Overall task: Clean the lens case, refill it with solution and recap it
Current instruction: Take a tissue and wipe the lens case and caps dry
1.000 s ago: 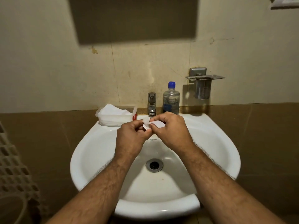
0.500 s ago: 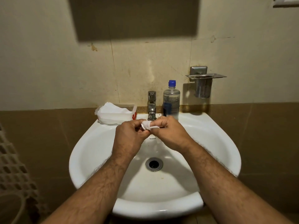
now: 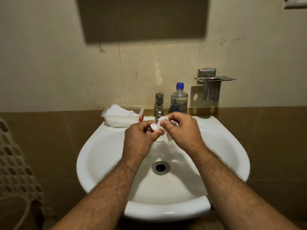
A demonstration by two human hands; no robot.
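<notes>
Over the white sink (image 3: 103, 165), just short of the tap, the left hand (image 3: 141, 138) pinches the small white lens case (image 3: 153, 127) in its fingertips. The right hand (image 3: 181, 130) is closed on a white tissue (image 3: 163, 124) pressed against the case. Behind stand the tap (image 3: 159, 103), the blue-capped solution bottle (image 3: 179, 100) and a tissue tub (image 3: 122, 117).

White sink (image 3: 106, 146), blue-capped bottle (image 3: 179, 100), seemingly white case (image 3: 153, 126)
</notes>
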